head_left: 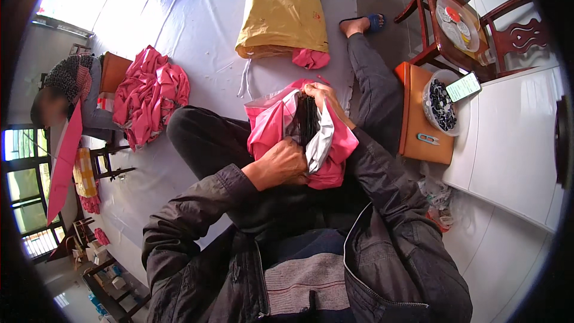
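Observation:
Over my lap lies a pink bag-like piece of fabric (266,134) with a pale inner side, its mouth spread open. Inside the opening shows something dark and glossy (308,116), whose kind I cannot make out. My left hand (278,164) is closed at the near left edge of the opening, its fingertips hidden in the folds. At the far edge, my right hand (323,94) grips the pink fabric, with the thumb and fingers bent over its rim.
A yellow sack (281,12) with pink fabric at its mouth lies ahead. Crumpled pink fabric (152,96) is heaped at left, near another person (72,87). At right, an orange-brown box (412,113) bears small blue snips (428,139), a bowl of dark pieces (441,104) and a phone (463,87).

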`<state>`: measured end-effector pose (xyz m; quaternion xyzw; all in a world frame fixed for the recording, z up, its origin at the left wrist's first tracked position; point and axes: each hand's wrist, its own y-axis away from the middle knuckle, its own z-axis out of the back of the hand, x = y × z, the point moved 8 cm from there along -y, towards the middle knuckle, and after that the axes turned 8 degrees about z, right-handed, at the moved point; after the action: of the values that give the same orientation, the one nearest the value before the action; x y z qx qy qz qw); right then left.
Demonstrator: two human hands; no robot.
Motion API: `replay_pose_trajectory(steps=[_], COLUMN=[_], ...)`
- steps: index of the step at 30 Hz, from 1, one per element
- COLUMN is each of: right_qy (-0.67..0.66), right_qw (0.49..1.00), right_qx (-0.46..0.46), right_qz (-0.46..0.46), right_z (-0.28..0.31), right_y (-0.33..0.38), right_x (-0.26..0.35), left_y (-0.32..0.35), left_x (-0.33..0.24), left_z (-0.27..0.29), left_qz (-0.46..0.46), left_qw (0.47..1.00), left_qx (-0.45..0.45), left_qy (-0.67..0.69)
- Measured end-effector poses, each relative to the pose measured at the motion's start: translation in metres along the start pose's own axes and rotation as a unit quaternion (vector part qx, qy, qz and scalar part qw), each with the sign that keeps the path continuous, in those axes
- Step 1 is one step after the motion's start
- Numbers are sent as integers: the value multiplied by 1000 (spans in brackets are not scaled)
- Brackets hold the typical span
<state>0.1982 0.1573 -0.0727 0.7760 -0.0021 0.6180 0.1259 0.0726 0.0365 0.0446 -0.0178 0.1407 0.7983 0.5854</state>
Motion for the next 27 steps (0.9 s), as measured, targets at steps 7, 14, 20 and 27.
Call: replay_pose_trajectory(steps=[7, 14, 20, 27], right_qy=[13, 116, 168, 102], right_qw=[998, 991, 980, 988], right_qx=[31, 65, 102, 114], right_qz=[-44, 25, 43, -1], right_z=[-5, -4, -5, -6], right_y=[-7, -17, -13, -10], right_x=[-10, -14, -4, -1], left_y=[-7, -9, -10, -12], left_x=[0, 3, 3, 5], left_z=[-18, -32, -35, -32], left_qz=[42, 37, 20, 40], left_qw=[997, 999, 997, 996], left_qx=[69, 7, -39, 3], left_qy=[18, 21, 60, 85])
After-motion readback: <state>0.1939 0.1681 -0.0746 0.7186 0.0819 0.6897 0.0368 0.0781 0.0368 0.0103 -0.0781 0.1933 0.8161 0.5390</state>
